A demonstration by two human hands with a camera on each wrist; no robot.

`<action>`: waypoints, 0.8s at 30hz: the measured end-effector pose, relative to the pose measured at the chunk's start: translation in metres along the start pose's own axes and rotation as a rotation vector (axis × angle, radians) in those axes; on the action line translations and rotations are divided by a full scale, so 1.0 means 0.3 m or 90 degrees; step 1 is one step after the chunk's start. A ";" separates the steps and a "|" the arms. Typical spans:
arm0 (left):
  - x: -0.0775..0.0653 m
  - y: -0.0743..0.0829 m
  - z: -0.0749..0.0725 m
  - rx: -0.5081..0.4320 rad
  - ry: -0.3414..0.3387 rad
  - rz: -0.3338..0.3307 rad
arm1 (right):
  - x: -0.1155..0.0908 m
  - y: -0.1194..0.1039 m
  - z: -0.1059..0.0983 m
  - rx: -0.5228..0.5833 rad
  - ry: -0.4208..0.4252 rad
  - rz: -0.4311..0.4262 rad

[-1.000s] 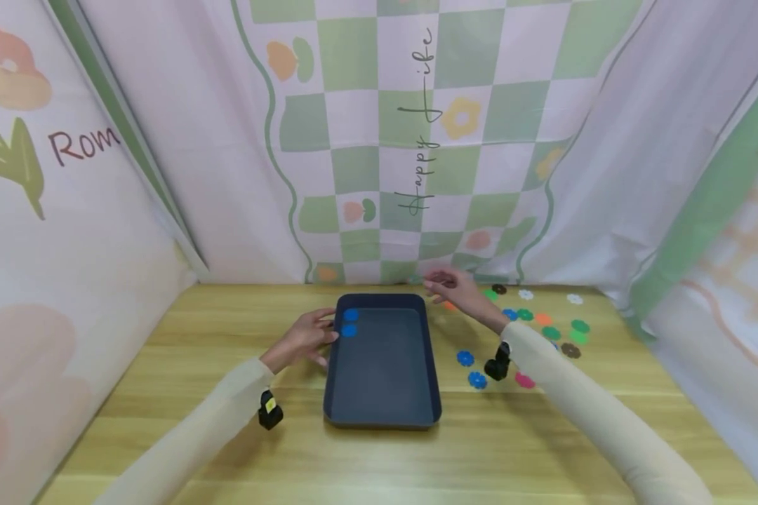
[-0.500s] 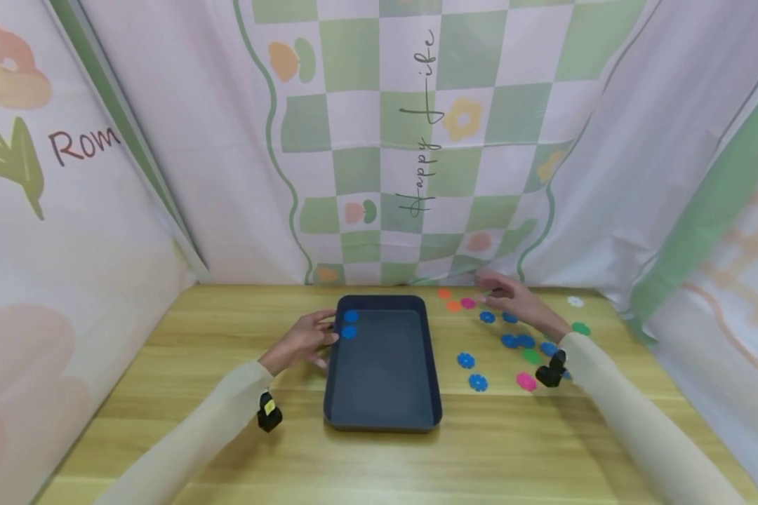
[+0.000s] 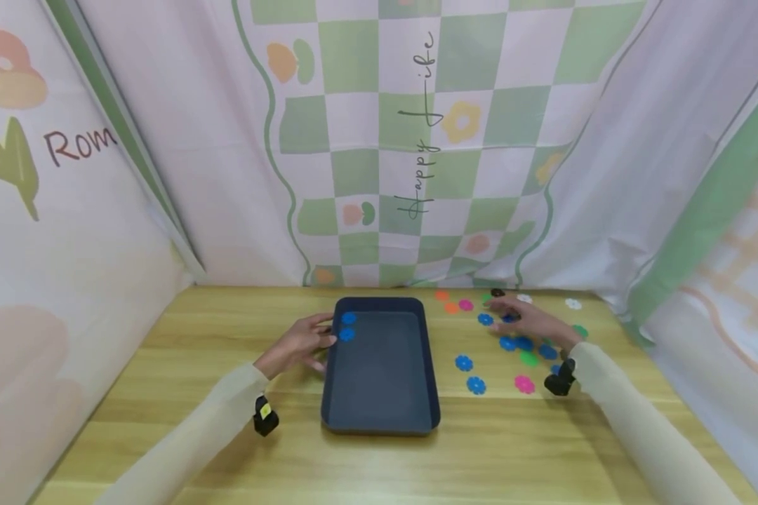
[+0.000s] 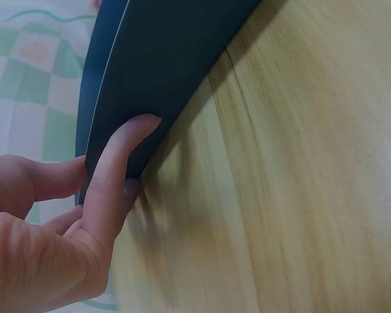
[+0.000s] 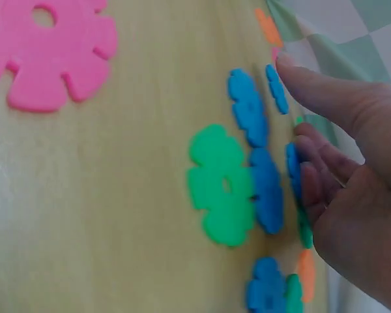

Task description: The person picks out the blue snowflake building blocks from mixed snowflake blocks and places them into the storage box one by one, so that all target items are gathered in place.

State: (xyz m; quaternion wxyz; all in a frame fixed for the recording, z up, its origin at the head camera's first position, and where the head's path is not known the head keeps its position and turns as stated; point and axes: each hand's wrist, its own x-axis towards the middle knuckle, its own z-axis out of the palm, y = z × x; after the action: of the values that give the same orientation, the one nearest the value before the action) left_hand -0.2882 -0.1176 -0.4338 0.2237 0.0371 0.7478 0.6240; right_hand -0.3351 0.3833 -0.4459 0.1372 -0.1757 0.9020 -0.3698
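In the head view, my left hand (image 3: 298, 345) rests at the left side of a dark rectangular tray (image 3: 432, 393). The left wrist view shows its fingers touching the outer wall and rim of that tray. Inside the tray's far left corner lie two blue flower-shaped plastic discs, one blue disc (image 3: 349, 318) behind the other. Over the scattered discs on the right hovers my right hand (image 3: 530, 322), thumb and fingers apart. Close by its fingers in the right wrist view are a blue disc (image 5: 293, 171) and a smaller-looking blue disc (image 5: 277, 89).
Between tray and right hand lie loose blue discs, including a near one (image 3: 476, 385). A pink disc (image 3: 524, 384), a green disc (image 3: 528, 358), orange discs (image 3: 442, 296) and a white disc (image 3: 573, 304) are spread on the wooden table (image 3: 379, 466). A patterned curtain (image 3: 404, 161) hangs behind.
My right hand has moved right from near the tray's far right corner to the scattered discs, then lowered slightly toward them. My left hand has stayed at the tray.
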 end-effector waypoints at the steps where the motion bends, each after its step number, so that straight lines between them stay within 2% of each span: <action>1: 0.000 -0.001 0.000 0.000 0.000 -0.001 | 0.000 0.003 0.004 0.005 -0.005 0.010; 5: -0.003 -0.006 0.000 -0.003 -0.002 0.000 | 0.008 0.017 0.019 0.010 -0.008 0.006; 13: -0.010 -0.006 -0.008 0.002 0.005 -0.010 | 0.024 0.018 0.037 0.012 0.021 -0.026; 18: -0.005 -0.006 -0.004 -0.002 0.009 -0.011 | 0.029 0.020 0.039 0.012 0.027 -0.020; 24: 0.000 -0.007 0.002 -0.009 0.006 -0.012 | 0.033 0.018 0.045 -0.002 0.037 -0.040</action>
State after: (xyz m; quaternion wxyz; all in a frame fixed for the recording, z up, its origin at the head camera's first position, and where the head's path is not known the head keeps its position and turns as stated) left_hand -0.2875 -0.1175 -0.4359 0.2259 0.0255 0.7450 0.6272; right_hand -0.3400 0.3744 -0.4602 0.0987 -0.1931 0.9002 -0.3777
